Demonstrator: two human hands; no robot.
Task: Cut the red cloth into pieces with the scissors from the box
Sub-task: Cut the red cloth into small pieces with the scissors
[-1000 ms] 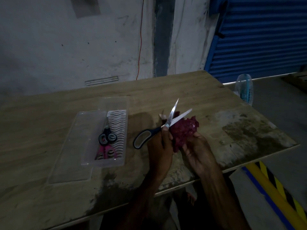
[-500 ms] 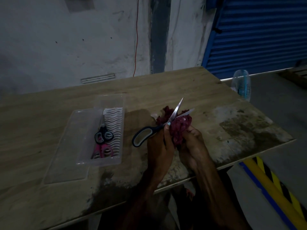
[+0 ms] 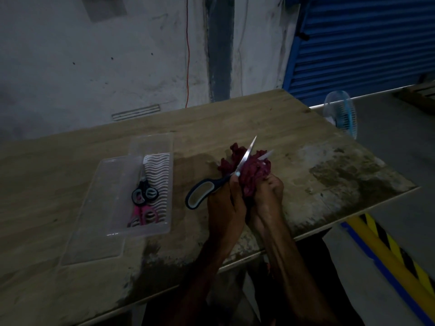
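Observation:
Over the wooden table [image 3: 294, 128] I hold a bunched red cloth [image 3: 254, 171] in my right hand [image 3: 268, 196]. My left hand [image 3: 226, 203] grips dark-handled scissors [image 3: 204, 190], whose blades stand apart with the cloth between them. More red cloth [image 3: 227, 165] lies on the table just behind my hands. A clear plastic box [image 3: 162, 228] sits to the left and holds a black-handled pair of scissors [image 3: 143, 192] and a pink-handled pair [image 3: 143, 215].
The box's clear lid [image 3: 94, 231] lies flat against the box's left side. A small blue fan [image 3: 341, 114] stands beyond the table's right edge. A yellow and black striped bar [image 3: 388, 252] lies on the floor at the lower right.
The cloth has been pushed deeper between the blades, and both hands have shifted slightly left with it. The view has tilted a little.

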